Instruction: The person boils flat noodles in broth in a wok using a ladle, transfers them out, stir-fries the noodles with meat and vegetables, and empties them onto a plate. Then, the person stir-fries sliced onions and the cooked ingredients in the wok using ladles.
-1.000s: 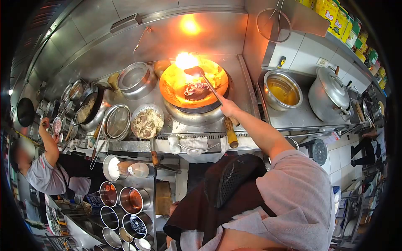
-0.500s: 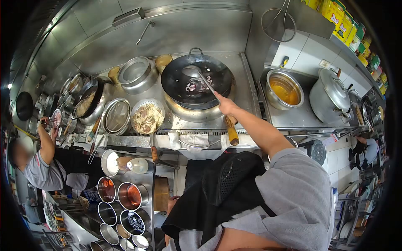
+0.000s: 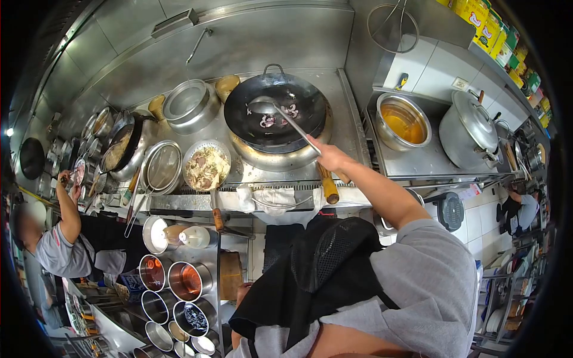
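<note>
My right hand (image 3: 328,157) is closed round the handle of a long metal ladle (image 3: 287,121). The ladle's bowl rests inside a black wok (image 3: 242,125) on the burner, beside sliced purplish pieces that look like onion (image 3: 267,121). Below that hand, a wooden wok handle (image 3: 327,184) points toward me. Only a sliver of my left hand (image 3: 242,292) shows low beside the black apron; its fingers are hidden. A perforated strainer (image 3: 228,174) with pale and brown food in it stands left of the wok.
A pot of yellow liquid (image 3: 425,138) and a lidded pot (image 3: 468,132) stand to the right. Sauce pots (image 3: 206,274) and bottles (image 3: 194,237) fill the lower-left counter. At far left another person (image 3: 57,241) handles something over pans.
My right hand has shifted slightly right and down with the ladle, whose bowl moved left in the wok. The pieces in the wok lie spread differently. The whole view has shifted a little.
</note>
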`<action>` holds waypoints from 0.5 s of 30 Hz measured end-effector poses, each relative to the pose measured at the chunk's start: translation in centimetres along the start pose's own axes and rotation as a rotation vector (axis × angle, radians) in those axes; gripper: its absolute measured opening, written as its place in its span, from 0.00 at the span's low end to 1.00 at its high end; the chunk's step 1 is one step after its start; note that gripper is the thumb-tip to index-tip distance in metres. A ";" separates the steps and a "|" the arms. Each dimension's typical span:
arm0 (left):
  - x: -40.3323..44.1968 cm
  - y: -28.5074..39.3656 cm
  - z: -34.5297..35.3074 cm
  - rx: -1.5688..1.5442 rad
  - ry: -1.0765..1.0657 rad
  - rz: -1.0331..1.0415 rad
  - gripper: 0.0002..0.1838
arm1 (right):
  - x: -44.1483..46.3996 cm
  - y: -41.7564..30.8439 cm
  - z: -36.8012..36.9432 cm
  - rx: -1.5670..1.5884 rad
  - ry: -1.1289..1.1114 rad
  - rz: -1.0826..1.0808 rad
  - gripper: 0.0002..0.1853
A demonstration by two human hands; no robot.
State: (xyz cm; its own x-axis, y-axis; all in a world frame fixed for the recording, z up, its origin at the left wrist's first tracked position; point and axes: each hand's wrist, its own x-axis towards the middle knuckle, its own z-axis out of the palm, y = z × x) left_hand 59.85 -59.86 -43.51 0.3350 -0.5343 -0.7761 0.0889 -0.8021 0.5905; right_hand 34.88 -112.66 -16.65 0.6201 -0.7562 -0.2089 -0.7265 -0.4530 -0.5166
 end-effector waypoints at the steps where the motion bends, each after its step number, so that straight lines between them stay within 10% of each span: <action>1: 0.1 0.1 0.1 0.000 -0.004 -0.002 0.18 | 0.0 0.1 0.3 0.002 0.000 0.003 0.44; 15: 3.1 4.0 -0.9 0.015 -0.064 0.050 0.18 | -5.1 1.9 -1.0 0.035 0.018 0.085 0.45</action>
State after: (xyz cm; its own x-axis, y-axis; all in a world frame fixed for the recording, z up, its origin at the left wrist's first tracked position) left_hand 62.08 -64.54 -43.37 0.2780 -0.5893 -0.7586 0.0596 -0.7776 0.6259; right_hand 30.05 -110.18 -15.74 0.5505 -0.8001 -0.2384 -0.7657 -0.3701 -0.5261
